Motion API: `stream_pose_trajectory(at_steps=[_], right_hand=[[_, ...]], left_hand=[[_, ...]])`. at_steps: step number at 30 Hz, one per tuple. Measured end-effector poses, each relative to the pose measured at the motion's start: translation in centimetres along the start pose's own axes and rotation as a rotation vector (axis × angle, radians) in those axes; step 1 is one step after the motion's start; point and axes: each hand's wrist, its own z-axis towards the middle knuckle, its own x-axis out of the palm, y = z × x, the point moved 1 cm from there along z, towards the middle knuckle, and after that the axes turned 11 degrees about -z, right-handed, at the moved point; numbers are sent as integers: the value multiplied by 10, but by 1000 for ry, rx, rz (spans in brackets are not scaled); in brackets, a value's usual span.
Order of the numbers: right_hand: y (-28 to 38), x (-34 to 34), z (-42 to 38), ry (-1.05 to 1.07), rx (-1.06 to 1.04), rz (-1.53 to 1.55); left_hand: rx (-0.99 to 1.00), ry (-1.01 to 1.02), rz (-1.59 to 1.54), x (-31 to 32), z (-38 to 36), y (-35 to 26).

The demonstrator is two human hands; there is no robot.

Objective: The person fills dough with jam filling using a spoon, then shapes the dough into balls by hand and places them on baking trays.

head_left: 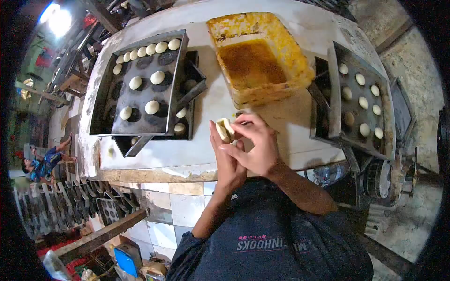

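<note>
A piece of pale dough (225,130), folded open with a darker hollow inside, rests in my left hand (227,161), whose fingers curl up around it. My right hand (258,144) is closed, its fingertips against the dough's right side. A small dark edge shows between and behind the right fingers; what it belongs to I cannot make out. Both hands are over the near part of the table (206,147). Just beyond them stands a yellow-stained plastic tub (295,70) with a brown-orange layer on its bottom.
At the left, a metal tray (140,112) with round hollows carries several dough balls (135,83), stacked askew on another tray. More stacked trays (335,93) with dough balls (363,103) stand at the right. Another person (47,159) is at the far left, near a rack of trays (61,206).
</note>
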Motion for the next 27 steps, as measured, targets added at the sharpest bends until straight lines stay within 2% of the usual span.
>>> stream_pose_trajectory(at_steps=[1, 3, 4, 5, 6, 7, 8, 10, 11, 12, 13, 14, 15, 17, 19, 21, 23, 24, 25, 27], right_hand=[[13, -8, -6, 13, 79, 96], [26, -26, -17, -93, -44, -61], [31, -38, -24, -107, -36, -69], [38, -50, -30, -143, -143, -74], [45, -61, -36, -176, -255, -73], [51, -70, -44, -181, -255, -65], [55, -79, -52, -144, -186, -12], [64, -96, -64, -52, -10, 140], [70, -107, -69, 88, 219, 257], [66, -103, -78, 172, 296, 486], [65, -99, -84, 260, 374, 714], [70, -102, -91, 257, 463, 772], [73, -100, -93, 273, 459, 786], [83, -97, -92, 46, -124, 366], [105, -94, -93, 166, -118, 321], [108, -75, -93, 48, -253, 178], [111, -66, -80, 38, -302, 229], [113, -59, -72, 27, -342, 282], [119, -56, -63, 40, -354, 292], [130, -49, -42, 120, -77, 435]], left_hand=[[5, 14, -4, 4, -9, -11], [108, 28, -95, 11, -24, -47], [39, -12, -291, 16, -34, -76], [24, -65, -561, 18, -43, -83], [30, -30, -684, 17, -52, -85], [37, 0, -800, 13, -60, -88], [36, 36, -787, 8, -71, -85], [171, -10, -587, 3, -86, -84], [218, -64, -506, 5, -95, -87], [351, -75, -382, 7, -101, -86], [352, -89, -366, 6, -107, -89], [513, -102, -121, 5, -112, -94], [665, -112, 129, 5, -118, -98], [651, -156, 165, -2, -130, -98], [505, -200, 499, -16, -140, -102], [506, -137, 616, -25, -136, -114], [362, -325, -126, -25, -128, -120], [101, -213, -502, -39, -133, -116], [138, -156, -535, -58, -125, -101], [206, -129, -785, -71, -116, -104]])
